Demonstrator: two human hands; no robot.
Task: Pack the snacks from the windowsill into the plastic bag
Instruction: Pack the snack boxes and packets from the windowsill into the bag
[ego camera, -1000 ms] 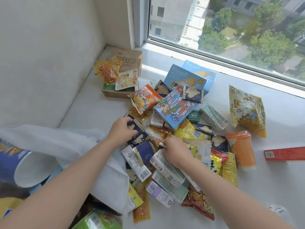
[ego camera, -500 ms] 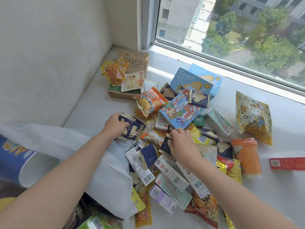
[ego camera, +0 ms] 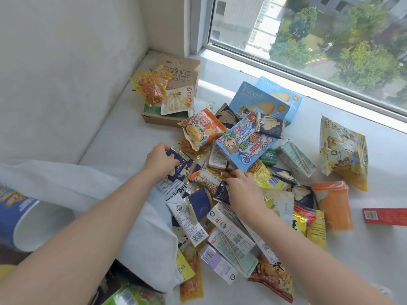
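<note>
A heap of snack packets covers the white windowsill. My left hand grips a dark blue Yuogee packet at the heap's left edge. My right hand lies in the middle of the heap, its fingers curled on another dark blue packet beside an orange wrapper. The white plastic bag lies open at the lower left under my left forearm, with packets at its mouth. A blue cartoon box sits just beyond my right hand.
A brown cardboard box stands in the back corner with packets on it. Two light blue Yuogee boxes lie behind the heap. A yellow bag, an orange packet and a red box lie to the right. The window frame borders the far side.
My left hand has lifted the dark blue packet slightly up and left. My right hand moved from the lower cartons up to the packets under the cartoon box.
</note>
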